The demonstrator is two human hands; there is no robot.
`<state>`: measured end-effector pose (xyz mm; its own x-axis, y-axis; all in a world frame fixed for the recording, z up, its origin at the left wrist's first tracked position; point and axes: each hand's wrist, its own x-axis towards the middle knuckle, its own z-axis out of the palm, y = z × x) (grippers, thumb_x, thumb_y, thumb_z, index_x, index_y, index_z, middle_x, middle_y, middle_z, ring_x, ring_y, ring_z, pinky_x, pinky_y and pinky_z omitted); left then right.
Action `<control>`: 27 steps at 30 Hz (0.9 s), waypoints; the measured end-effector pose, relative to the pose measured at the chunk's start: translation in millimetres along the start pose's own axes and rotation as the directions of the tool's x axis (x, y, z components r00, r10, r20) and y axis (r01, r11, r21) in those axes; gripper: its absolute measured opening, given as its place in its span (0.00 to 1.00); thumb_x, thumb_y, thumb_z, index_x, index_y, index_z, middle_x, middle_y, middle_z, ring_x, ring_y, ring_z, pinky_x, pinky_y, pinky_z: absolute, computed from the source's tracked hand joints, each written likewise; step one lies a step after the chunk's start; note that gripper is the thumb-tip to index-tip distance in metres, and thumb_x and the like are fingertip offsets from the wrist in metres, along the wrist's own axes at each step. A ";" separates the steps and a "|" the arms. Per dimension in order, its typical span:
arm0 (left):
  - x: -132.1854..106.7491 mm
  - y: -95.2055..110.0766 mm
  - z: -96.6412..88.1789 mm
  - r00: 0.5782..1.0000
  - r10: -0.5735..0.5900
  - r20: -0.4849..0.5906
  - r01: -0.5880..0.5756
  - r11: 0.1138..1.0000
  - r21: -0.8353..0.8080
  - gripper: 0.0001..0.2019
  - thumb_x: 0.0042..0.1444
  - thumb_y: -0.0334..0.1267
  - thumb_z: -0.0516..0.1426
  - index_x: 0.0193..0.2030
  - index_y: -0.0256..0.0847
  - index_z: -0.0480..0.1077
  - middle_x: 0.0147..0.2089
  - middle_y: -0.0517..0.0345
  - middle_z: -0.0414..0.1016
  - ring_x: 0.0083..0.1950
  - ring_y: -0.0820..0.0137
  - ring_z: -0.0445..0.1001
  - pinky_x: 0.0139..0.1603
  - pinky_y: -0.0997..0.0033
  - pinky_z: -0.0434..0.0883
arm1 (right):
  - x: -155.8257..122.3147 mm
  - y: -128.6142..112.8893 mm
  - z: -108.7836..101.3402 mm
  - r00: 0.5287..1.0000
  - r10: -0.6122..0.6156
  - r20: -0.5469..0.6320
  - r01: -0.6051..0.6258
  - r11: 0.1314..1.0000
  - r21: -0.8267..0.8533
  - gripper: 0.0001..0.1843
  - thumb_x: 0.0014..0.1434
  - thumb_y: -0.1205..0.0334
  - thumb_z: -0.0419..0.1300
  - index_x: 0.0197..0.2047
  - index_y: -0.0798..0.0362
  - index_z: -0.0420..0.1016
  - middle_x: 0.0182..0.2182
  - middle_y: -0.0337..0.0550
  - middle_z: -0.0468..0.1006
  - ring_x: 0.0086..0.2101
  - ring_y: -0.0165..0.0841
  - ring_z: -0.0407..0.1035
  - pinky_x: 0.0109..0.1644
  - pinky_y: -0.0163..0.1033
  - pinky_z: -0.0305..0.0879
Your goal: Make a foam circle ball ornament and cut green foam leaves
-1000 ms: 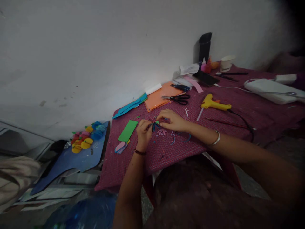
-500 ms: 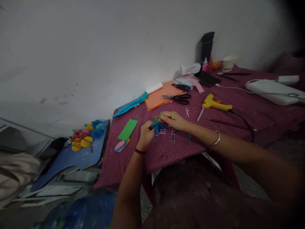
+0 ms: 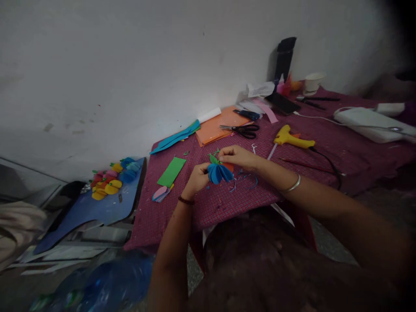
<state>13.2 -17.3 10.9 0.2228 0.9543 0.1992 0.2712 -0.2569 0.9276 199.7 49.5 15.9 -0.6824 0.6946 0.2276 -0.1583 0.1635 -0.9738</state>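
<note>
A blue paper pumpkin (image 3: 219, 174) with folded, rounded segments and a green leaf top (image 3: 213, 159) is between my hands over the table. My left hand (image 3: 197, 178) is closed on its left side, the thumb and fingers pinching the blue edge. The fingers of my right hand (image 3: 238, 158) are pinched at the green top; whether they grip the leaf or the stem is hard to see. Behind the blue segments, under my right hand, an orange patch (image 3: 229, 166) shows. Small paper scraps (image 3: 232, 185) lie just below.
Green paper (image 3: 171, 171) and cut ovals (image 3: 161, 193) lie left. Scissors (image 3: 244, 130) rest on orange sheets (image 3: 208, 132). A yellow glue gun (image 3: 294, 138) with its cord and a pencil (image 3: 307, 166) lie right. Finished coloured pumpkins (image 3: 105, 187) sit on a blue board (image 3: 94, 212).
The blue pumpkin has been tilted, so its rounded segments and green leaf now show more plainly. Both hands keep hold of it. The whole view has shifted slightly.
</note>
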 end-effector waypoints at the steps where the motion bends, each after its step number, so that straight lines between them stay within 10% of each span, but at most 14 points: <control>1: 0.1 -0.4 -0.2 1.000 -0.016 0.018 0.016 1.000 -0.008 0.11 0.45 0.40 0.64 0.21 0.37 0.68 0.21 0.63 0.64 0.24 0.76 0.60 0.27 0.76 0.62 | -0.2 0.0 -1.6 1.000 0.013 0.017 -0.013 1.000 0.006 0.16 0.50 0.50 0.65 0.28 0.55 0.72 0.21 0.34 0.70 0.22 0.24 0.61 0.25 0.31 0.56; 18: -2.6 -14.8 -9.1 0.955 -0.195 0.223 0.252 0.931 -0.263 0.15 0.40 0.46 0.68 0.26 0.36 0.73 0.22 0.62 0.66 0.22 0.79 0.58 0.23 0.76 0.60 | -1.7 -3.2 -4.8 0.986 -0.126 0.106 0.153 0.937 -0.313 0.07 0.54 0.60 0.61 0.29 0.55 0.71 0.22 0.35 0.70 0.23 0.25 0.62 0.27 0.32 0.57; 27: -2.0 -20.3 -8.3 0.954 -0.190 0.230 0.252 0.926 -0.280 0.14 0.40 0.43 0.68 0.27 0.36 0.73 0.22 0.63 0.66 0.22 0.79 0.59 0.24 0.76 0.60 | -3.5 -7.2 4.8 0.993 -0.121 -0.005 0.119 0.984 -0.132 0.11 0.53 0.56 0.64 0.29 0.55 0.71 0.22 0.35 0.71 0.22 0.24 0.62 0.25 0.31 0.57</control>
<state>-0.5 -12.7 -5.7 0.3765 0.9245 -0.0593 0.0453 0.0456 0.9979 199.8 42.5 22.1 -0.6543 0.6735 0.3438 -0.1426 0.3366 -0.9308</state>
